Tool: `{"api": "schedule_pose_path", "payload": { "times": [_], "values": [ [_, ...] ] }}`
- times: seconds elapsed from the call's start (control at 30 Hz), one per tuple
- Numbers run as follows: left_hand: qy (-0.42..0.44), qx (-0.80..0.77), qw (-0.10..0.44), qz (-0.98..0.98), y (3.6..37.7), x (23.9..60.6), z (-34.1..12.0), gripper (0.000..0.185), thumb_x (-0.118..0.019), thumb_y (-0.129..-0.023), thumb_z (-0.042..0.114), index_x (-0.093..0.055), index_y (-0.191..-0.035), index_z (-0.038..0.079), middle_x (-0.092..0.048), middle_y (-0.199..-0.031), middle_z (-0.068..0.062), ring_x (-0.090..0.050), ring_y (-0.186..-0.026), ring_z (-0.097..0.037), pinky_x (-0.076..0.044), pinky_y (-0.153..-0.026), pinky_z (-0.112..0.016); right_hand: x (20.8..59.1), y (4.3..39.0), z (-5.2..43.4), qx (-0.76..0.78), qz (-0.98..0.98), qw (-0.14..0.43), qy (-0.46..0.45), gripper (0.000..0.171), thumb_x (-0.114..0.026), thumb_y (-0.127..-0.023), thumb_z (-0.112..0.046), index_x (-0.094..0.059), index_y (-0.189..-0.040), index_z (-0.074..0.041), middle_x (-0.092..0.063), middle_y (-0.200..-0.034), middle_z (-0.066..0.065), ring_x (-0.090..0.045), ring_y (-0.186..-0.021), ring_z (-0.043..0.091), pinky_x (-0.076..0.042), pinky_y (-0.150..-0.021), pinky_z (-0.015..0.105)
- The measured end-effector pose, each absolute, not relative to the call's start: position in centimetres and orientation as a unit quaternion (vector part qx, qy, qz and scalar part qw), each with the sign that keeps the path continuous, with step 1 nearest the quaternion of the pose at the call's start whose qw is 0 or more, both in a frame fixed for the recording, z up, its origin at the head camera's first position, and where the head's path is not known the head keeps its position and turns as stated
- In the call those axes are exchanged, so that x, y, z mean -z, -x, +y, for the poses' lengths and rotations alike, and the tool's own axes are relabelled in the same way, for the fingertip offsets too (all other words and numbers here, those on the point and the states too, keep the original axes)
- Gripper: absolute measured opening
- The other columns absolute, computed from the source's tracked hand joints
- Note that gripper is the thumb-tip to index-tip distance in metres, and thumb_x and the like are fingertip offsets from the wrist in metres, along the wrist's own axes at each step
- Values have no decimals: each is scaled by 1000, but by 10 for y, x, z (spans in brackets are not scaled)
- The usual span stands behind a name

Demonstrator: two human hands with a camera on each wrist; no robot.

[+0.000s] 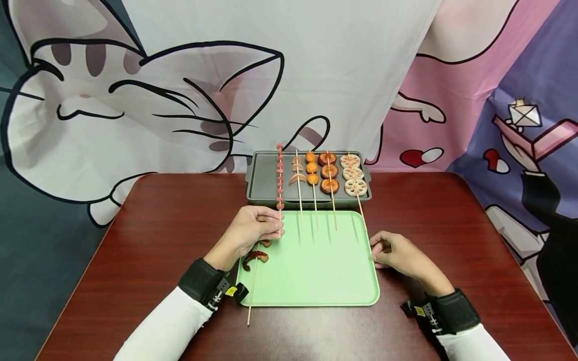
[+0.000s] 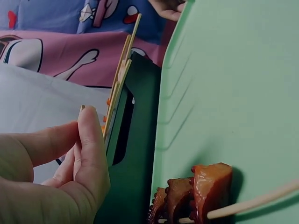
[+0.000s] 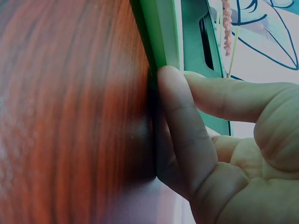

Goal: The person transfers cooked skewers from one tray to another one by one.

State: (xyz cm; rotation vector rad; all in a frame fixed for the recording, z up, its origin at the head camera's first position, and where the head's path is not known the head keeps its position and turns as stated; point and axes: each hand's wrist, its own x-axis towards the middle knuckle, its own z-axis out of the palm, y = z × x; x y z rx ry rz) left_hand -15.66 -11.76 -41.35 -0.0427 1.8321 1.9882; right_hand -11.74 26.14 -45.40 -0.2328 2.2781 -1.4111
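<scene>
My left hand (image 1: 257, 225) pinches the bare lower stick of a skewer of small pink pieces (image 1: 280, 175). This skewer stands over the left part of the grey baking pan (image 1: 262, 180). In the left wrist view, only the stick's end shows above the fingertips (image 2: 88, 121). Below that hand, a skewer of dark red octopus tentacle (image 1: 256, 256) lies on the left side of the green tray (image 1: 311, 271), its stick past the front edge. At the tray's right edge, my right hand (image 1: 393, 253) grips the rim between thumb and finger (image 3: 175, 88).
On the pan lie skewers of lotus root slices (image 1: 353, 174), brown mushroom caps (image 1: 329, 172), orange balls (image 1: 311, 168) and tan pieces (image 1: 297, 170). Their sticks reach out over the tray's back edge. A printed cloth (image 1: 316, 75) hangs behind the brown table (image 1: 180, 210).
</scene>
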Motion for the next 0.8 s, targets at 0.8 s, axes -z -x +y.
{"api": "schedule_pose_path", "payload": {
  "times": [0.8],
  "values": [
    [-7, -672, 252, 696, 121, 401, -128, 26, -66, -89, -16, -59, -113, -23, -70, -83, -13, -74, -73, -16, -68, -73, -34, 453, 117, 261, 507, 829, 221, 82, 27, -66, -95, 3, -58, -119, 13, -64, -94, 14, -65, -80, 15, -64, -70, 26]
  ]
}}
